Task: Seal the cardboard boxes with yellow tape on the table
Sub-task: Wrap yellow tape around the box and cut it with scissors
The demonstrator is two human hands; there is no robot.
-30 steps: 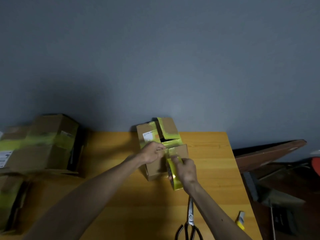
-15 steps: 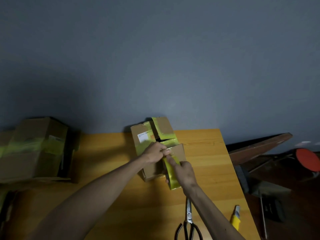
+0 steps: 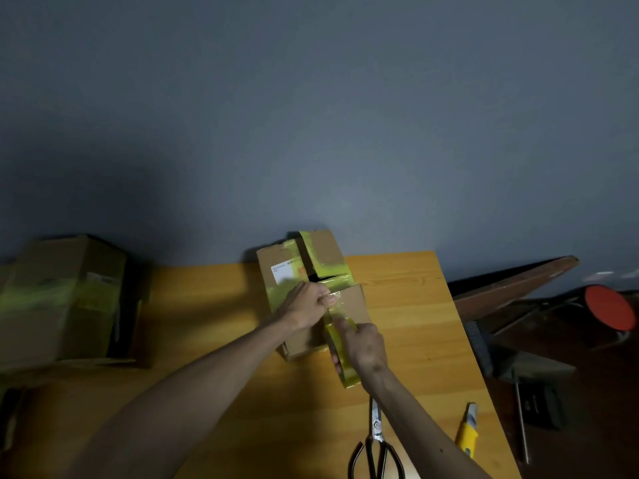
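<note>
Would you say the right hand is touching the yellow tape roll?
Touching: the head view shows the right hand curled round the yellow tape roll.

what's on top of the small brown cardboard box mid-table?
Yellow tape strips, a white label, the left hand pinching one strip, the right hand gripping the yellow tape roll. Whatever lies under both hands is hidden.

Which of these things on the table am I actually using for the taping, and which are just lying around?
In use: middle box; tape roll, gripped by right hand; tape end, pinched by left hand.
Lying about: scissors; yellow knife; taped boxes at left.
</note>
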